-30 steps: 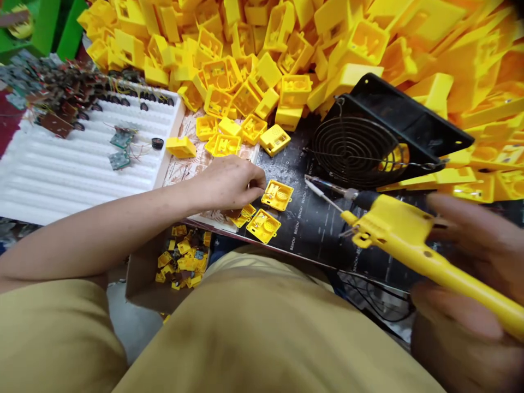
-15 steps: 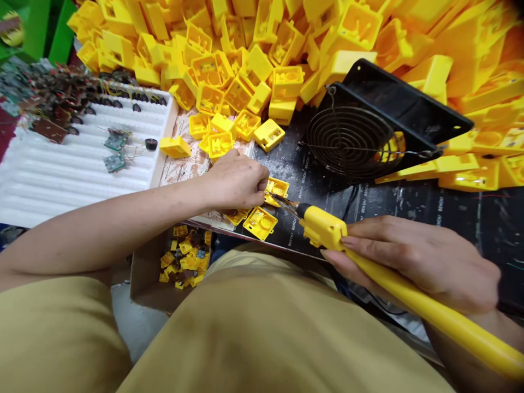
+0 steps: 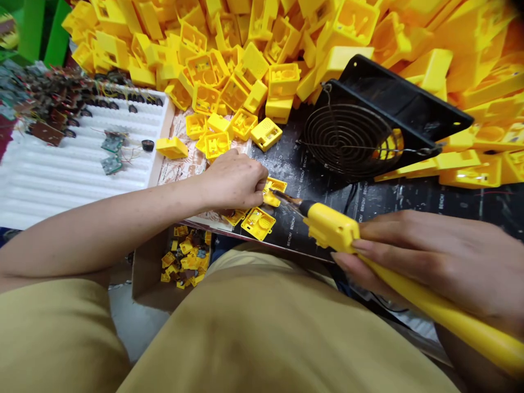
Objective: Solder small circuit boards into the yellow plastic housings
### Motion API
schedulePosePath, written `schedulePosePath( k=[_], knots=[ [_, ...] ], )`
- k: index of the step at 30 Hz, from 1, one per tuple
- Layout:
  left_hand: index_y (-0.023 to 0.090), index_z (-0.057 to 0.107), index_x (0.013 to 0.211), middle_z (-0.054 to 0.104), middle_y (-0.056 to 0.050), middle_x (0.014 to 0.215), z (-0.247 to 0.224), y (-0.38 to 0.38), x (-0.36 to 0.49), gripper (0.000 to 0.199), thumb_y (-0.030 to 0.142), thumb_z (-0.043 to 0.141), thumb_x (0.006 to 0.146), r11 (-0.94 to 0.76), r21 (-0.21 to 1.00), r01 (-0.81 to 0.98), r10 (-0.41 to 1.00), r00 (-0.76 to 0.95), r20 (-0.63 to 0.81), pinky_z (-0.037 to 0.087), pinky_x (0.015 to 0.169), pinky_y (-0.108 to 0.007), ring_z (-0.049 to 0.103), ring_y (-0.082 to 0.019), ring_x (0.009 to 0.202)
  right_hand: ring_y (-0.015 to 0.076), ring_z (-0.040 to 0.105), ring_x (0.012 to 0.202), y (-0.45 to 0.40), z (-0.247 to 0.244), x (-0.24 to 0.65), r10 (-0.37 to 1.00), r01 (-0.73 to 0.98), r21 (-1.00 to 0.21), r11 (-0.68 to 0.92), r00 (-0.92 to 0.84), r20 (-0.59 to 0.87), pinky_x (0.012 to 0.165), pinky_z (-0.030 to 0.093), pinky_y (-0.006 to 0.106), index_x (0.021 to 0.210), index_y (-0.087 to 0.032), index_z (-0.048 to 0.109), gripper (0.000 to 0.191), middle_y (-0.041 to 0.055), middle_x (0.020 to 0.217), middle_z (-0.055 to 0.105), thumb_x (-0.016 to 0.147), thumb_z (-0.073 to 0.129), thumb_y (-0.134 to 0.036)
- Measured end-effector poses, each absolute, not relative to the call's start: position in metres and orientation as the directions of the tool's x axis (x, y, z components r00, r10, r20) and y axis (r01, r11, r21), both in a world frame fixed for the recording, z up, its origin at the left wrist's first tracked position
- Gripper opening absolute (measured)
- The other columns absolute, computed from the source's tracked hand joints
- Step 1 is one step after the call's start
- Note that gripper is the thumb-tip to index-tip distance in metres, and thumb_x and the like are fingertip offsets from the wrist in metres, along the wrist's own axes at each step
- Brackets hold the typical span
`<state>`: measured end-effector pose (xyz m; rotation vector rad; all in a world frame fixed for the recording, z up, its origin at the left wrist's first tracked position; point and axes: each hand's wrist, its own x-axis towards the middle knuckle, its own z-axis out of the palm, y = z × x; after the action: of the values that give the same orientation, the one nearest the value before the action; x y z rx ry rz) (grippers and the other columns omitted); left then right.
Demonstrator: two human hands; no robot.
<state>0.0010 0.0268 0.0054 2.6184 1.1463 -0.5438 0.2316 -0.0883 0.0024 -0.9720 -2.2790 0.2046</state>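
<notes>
My right hand [image 3: 446,262] is wrapped round the long yellow handle of a soldering iron [image 3: 333,224]. The iron's dark tip points left, to a small open yellow plastic casing [image 3: 277,188] on the black mat. My left hand [image 3: 239,177] is closed at that casing's left side, its fingertips pinched and touching the edge; whether a smaller part is between them is hidden. Just below, nearer to me, lies another open yellow casing half [image 3: 258,224] with a round speaker grille. Part of a further casing [image 3: 235,217] shows under my left wrist.
A black fan [image 3: 352,131] with a wire guard stands on the mat [image 3: 303,234]. Behind it rises a large heap of yellow casings [image 3: 245,33]. At left, a white ribbed foam tray [image 3: 53,185] bears circuit boards and wired speakers. Below the table edge is a cardboard box [image 3: 149,273] of yellow parts.
The soldering iron and my right hand have drawn slightly back to the right, moving the tip away from my left fingertips. My left hand stays at the casing.
</notes>
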Motion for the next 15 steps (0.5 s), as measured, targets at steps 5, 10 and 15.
schedulePosePath(
  k=[5, 10, 15],
  knots=[
    [0.02, 0.072, 0.074, 0.068, -0.001, 0.065, 0.006, 0.028, 0.002, 0.016, 0.023, 0.056, 0.075, -0.665, 0.054, 0.744, 0.655, 0.618, -0.435, 0.031, 0.06, -0.026, 0.056, -0.014, 0.058, 0.008, 0.06, 0.059, -0.095, 0.009, 0.231, 0.796, 0.654, -0.464, 0.597, -0.414, 0.442, 0.061, 0.053, 0.021, 0.077, -0.023, 0.057, 0.018, -0.0015, 0.07, 0.063, 0.095, 0.058, -0.026],
    [0.02, 0.073, 0.078, 0.069, -0.001, 0.067, 0.008, 0.027, 0.003, 0.018, 0.024, 0.056, 0.076, -0.673, 0.044, 0.738, 0.648, 0.617, -0.446, 0.035, 0.063, -0.027, 0.06, -0.016, 0.063, 0.0159, 0.065, 0.063, -0.103, 0.003, 0.229, 0.871, 0.69, -0.543, 0.478, -0.29, 0.397, 0.06, 0.056, 0.028, 0.08, -0.027, 0.065, 0.015, 0.001, 0.072, 0.065, 0.091, 0.062, -0.036],
    [0.021, 0.073, 0.083, 0.071, -0.001, 0.073, 0.008, 0.027, -0.006, 0.02, 0.025, 0.054, 0.082, -0.724, 0.05, 0.688, 0.609, 0.671, -0.422, 0.039, 0.075, -0.03, 0.064, -0.017, 0.072, 0.0224, 0.069, 0.073, -0.112, -0.015, 0.237, 0.912, 0.742, -0.543, 0.393, -0.238, 0.335, 0.059, 0.059, 0.032, 0.109, -0.027, 0.068, 0.03, 0.0048, 0.083, 0.07, 0.086, 0.066, -0.047]
  ],
)
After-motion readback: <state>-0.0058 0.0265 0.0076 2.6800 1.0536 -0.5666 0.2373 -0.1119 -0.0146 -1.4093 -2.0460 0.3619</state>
